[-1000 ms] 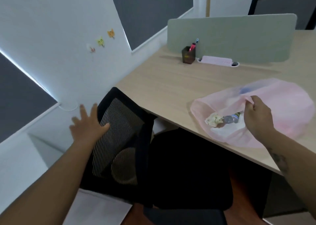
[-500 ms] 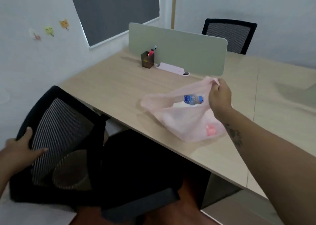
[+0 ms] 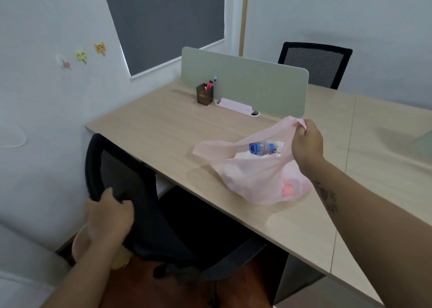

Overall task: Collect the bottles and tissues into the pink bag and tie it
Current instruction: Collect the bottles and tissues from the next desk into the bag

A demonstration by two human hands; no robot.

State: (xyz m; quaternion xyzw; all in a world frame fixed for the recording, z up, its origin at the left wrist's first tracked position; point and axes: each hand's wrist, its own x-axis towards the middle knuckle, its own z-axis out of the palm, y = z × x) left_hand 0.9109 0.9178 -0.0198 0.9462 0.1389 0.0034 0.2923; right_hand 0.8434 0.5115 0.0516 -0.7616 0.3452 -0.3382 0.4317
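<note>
A thin pink bag (image 3: 254, 181) lies on the wooden desk (image 3: 163, 132), its mouth lifted on the right. My right hand (image 3: 306, 144) pinches the bag's upper edge and holds it up. Inside the opening lies a small clear bottle (image 3: 260, 148) with a blue label, on crumpled white tissues (image 3: 245, 156). Something pink shows through the bag's lower right corner. My left hand (image 3: 107, 216) grips the top of a black mesh office chair (image 3: 121, 181) at the desk's near left.
A grey-green divider panel (image 3: 245, 83) stands across the desk, with a dark pen holder (image 3: 204, 94) and a white power strip (image 3: 236, 105) in front of it. A second black chair (image 3: 314, 63) stands behind the desk. Walls close the left and the back.
My right hand has kept the bag's edge raised. My left hand has moved from the chair's back to gripping its top edge, and the chair has turned toward me.
</note>
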